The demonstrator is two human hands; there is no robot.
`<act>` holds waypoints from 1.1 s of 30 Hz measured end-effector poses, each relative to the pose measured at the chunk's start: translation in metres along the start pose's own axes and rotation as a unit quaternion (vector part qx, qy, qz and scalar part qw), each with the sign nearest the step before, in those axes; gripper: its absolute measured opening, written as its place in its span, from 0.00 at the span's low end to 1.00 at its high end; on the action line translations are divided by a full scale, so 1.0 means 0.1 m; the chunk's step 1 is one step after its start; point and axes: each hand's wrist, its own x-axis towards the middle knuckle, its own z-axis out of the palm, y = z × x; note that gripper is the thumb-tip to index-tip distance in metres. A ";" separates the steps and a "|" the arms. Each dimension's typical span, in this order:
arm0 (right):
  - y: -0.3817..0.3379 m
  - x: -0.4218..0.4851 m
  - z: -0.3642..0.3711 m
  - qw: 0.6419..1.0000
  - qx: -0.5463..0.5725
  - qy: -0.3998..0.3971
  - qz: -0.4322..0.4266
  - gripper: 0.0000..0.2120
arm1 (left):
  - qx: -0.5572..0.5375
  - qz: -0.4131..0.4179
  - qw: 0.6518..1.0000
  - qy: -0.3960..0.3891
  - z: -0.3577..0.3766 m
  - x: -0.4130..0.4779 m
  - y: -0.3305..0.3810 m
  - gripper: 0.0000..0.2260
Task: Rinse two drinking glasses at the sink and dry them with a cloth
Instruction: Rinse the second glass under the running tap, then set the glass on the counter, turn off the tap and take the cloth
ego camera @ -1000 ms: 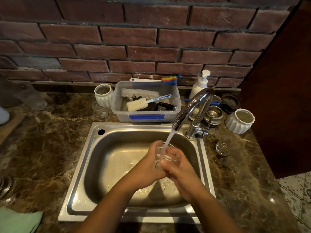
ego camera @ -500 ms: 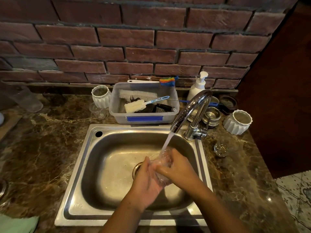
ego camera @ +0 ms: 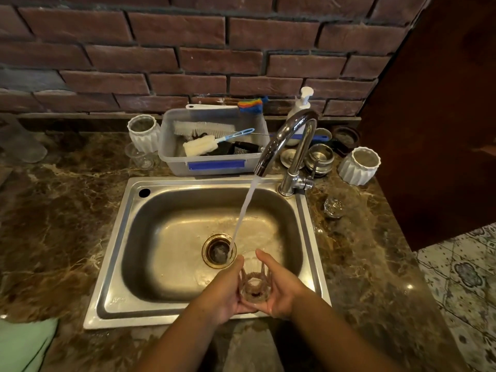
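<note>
Now I see both hands low in the middle of the frame, over the front edge of the sink [ego camera: 115,267]. My left hand [ego camera: 222,291] and my right hand [ego camera: 281,285] are cupped around one clear glass [ego camera: 253,283], one on each side, with fingers pressed on it. The glass is tipped, its thick bottom toward me and its mouth toward the drain [ego camera: 218,251]. Water [ego camera: 245,208] runs from the tap [ego camera: 284,146] down to the drain, just left of the glass rim. A second glass [ego camera: 332,208] stands on the counter [ego camera: 53,224] at the right of the sink. A green cloth [ego camera: 24,345] lies at the lower left corner. A plastic tub [ego camera: 214,163] with brushes sits behind the sink.
</note>
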 end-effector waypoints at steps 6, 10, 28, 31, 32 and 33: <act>-0.02 -0.06 -0.13 0.984 -0.076 -0.039 -0.153 0.29 | 0.262 0.196 0.936 0.131 0.03 -0.01 0.05 0.19; -0.14 -0.23 -0.30 0.950 -0.149 0.032 -0.271 0.42 | 0.487 0.343 0.793 0.125 -0.11 0.02 -0.08 0.17; -0.74 -0.25 -1.50 0.807 -0.184 0.259 -0.498 0.37 | 0.810 0.216 0.542 0.060 -0.84 0.39 -0.62 0.38; -0.80 -0.27 -1.64 0.806 -0.192 0.278 -0.486 0.39 | 0.811 0.251 0.525 0.071 -0.88 0.42 -0.66 0.37; -0.80 -0.28 -1.67 0.805 -0.192 0.281 -0.486 0.40 | 0.810 0.258 0.522 0.074 -0.88 0.43 -0.67 0.37; -0.80 -0.28 -1.71 0.805 -0.191 0.284 -0.485 0.40 | 0.808 0.262 0.522 0.077 -0.89 0.44 -0.68 0.35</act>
